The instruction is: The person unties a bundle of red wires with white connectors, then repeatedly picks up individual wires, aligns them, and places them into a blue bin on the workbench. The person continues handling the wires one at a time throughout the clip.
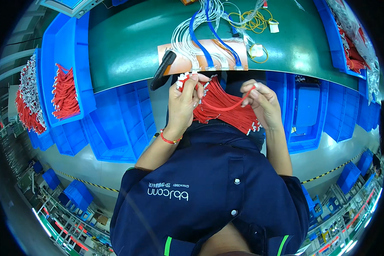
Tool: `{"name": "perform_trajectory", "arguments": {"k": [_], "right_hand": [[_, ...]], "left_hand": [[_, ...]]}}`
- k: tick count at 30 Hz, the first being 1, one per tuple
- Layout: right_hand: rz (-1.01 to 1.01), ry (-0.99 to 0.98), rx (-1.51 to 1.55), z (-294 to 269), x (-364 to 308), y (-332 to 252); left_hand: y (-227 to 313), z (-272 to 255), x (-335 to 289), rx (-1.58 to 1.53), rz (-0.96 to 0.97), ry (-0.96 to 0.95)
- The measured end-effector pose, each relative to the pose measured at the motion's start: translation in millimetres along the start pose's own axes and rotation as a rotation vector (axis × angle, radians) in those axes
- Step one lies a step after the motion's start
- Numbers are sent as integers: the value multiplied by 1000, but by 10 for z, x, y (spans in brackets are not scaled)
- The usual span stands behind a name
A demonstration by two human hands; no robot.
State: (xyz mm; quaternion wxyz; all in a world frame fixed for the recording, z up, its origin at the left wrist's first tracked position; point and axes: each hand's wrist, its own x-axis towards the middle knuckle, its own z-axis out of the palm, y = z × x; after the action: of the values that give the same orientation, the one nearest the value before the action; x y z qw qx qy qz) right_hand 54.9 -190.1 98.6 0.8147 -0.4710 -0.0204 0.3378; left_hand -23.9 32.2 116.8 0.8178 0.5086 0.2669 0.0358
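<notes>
A single red cable sags between my two hands. My left hand pinches its one end, with several white connectors bunched at the fingertips. The other end, tipped in white, is closed between the fingers of my right hand. Beneath both hands a thick bundle of red cables with white end connectors lies across my lap. Just beyond my left hand is a copper-coloured board at the table edge. White cables and blue cables run to small connectors along its near edge.
The green table carries yellow cables at the far right. A black strip-like object overhangs its near edge. Blue bins with red cables stand at left, and another bin at right. More blue bins sit below the table.
</notes>
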Motion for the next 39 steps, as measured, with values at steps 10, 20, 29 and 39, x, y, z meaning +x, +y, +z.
{"name": "perform_trajectory", "arguments": {"k": [10,20,29,39], "right_hand": [[-42,28,-384,266,191,56],[-84,62,-436,302,199,31],[-111,107,-458,249,282,71],[-105,109,-442,265,308,0]], "left_hand": [[-4,25,-4,-54,-34,15],[26,-10,24,-201,-100,-36],[123,-125,70,-181,-154,-163],[120,-141,64,-177,-154,-176]]}}
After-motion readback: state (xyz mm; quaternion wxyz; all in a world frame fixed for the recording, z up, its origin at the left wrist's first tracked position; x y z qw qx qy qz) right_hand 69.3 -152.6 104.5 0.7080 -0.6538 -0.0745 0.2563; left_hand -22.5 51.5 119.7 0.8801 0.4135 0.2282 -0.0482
